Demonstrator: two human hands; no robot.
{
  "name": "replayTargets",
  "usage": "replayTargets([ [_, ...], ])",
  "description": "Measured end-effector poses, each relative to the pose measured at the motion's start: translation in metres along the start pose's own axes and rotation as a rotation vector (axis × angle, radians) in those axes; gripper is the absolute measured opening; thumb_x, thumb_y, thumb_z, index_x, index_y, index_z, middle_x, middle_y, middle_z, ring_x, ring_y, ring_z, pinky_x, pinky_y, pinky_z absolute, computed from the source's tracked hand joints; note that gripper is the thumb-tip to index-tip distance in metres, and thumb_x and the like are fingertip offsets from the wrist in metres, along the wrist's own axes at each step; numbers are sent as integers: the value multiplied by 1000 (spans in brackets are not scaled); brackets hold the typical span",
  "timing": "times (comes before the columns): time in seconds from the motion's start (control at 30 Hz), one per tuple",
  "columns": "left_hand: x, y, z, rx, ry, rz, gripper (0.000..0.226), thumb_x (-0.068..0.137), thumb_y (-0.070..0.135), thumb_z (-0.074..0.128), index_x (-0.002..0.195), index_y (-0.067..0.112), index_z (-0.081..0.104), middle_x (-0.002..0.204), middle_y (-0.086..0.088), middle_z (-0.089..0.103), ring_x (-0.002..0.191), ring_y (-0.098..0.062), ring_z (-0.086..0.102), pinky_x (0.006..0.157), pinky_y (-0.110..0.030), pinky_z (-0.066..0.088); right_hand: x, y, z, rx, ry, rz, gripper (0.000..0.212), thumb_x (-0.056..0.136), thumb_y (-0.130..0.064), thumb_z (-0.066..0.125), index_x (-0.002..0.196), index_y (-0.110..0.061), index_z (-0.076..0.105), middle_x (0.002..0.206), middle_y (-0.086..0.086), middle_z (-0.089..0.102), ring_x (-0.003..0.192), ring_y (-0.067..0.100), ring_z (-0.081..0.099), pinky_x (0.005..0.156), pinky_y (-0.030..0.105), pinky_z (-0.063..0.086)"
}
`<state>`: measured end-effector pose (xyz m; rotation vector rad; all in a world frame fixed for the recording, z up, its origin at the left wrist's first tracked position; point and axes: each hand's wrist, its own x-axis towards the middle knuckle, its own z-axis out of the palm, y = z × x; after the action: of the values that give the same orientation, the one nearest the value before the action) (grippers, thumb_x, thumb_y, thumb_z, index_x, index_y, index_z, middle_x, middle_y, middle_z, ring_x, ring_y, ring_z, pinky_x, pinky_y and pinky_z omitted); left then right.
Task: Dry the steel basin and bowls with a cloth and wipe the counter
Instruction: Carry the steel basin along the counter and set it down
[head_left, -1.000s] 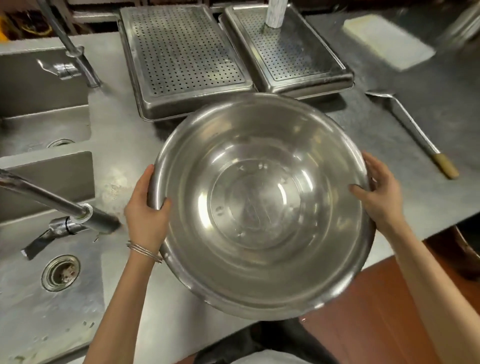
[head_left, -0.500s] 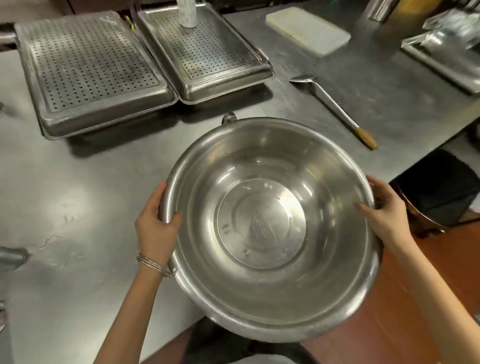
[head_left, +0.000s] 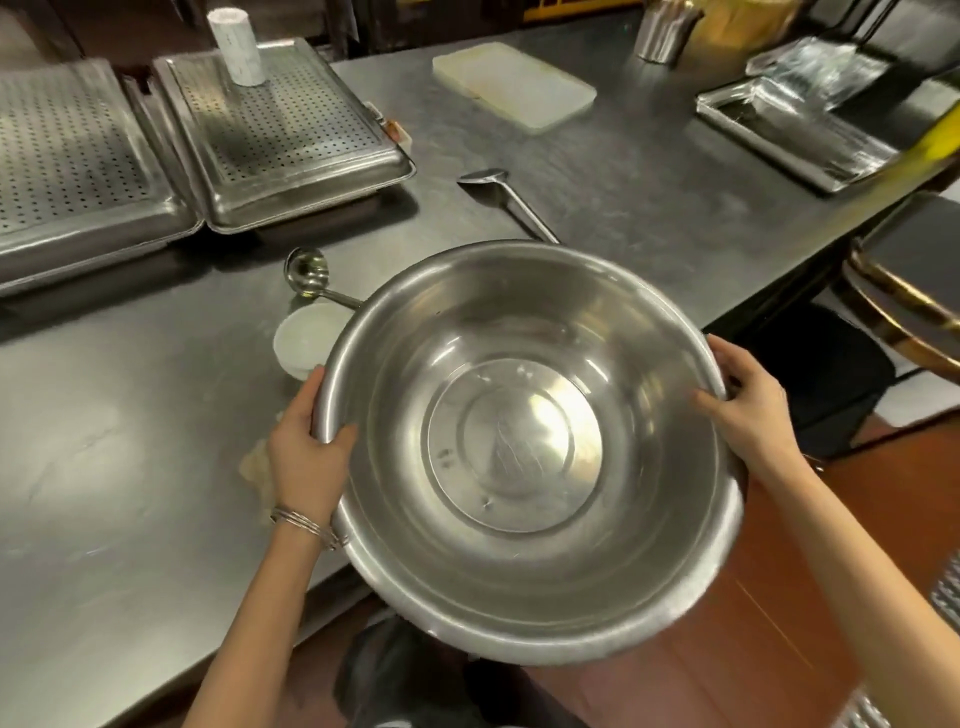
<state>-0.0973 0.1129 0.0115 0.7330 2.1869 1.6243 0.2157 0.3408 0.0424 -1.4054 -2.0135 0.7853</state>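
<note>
Steel basin (head_left: 519, 447): one, large and round, mouth up and tipped slightly toward the camera, at the front edge of the counter (head_left: 130, 415), partly over the floor. Whether it touches the counter cannot be told.

Two hands on it, on opposite sides of the rim. The left hand (head_left: 306, 457) grips the rim, thumb inside and fingers behind. The right hand (head_left: 753, 410) grips the same way. Thin bangles (head_left: 306, 522) circle the left wrist.

On the counter:
- two perforated trays (head_left: 67, 156) (head_left: 280, 124) side by side at the back left, with one white cylinder (head_left: 236, 47) upright on the right-hand tray
- one ladle (head_left: 306, 270)
- one small white bowl (head_left: 304, 338) just beside the basin's left rim
- one long-handled spatula (head_left: 498, 192)
- one white cutting board (head_left: 514, 85)
</note>
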Motion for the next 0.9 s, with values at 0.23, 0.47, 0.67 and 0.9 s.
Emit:
replayTargets([
  [0.23,20,19,67,42,-7,40,65,75,-14,63,134,11,47,123,8,49,112,-9,49,86,-2,36,45,40,-29,10,24,58,63,75,2,66,133,-17,49,118,-6,56,108,8,52,88,24,39],
  [0.47,75,30,137,6,4,9,65,75,-15,61,134,10,46,126,5,50,115,-11,49,92,-11,35,137,59,-35,23,6,56,58,75,4,66,129,-15,53,118,-2,60,109,12,55,96,32,44],
  [0.67,133,52,190,9,60,-15,66,76,-11,61,136,15,46,131,-1,54,116,-13,52,93,-12,37,242,50,-40,13,-25,18,60,76,6,65,132,-12,51,117,-5,55,108,9,52,94,25,39],
  [0.9,191,74,246,-16,89,2,66,76,-15,60,136,7,44,134,-4,50,118,-8,46,84,8,30,340,64,-39,20,-57,-1,62,76,5,66,132,-15,50,122,1,59,113,17,54,103,36,41],
])
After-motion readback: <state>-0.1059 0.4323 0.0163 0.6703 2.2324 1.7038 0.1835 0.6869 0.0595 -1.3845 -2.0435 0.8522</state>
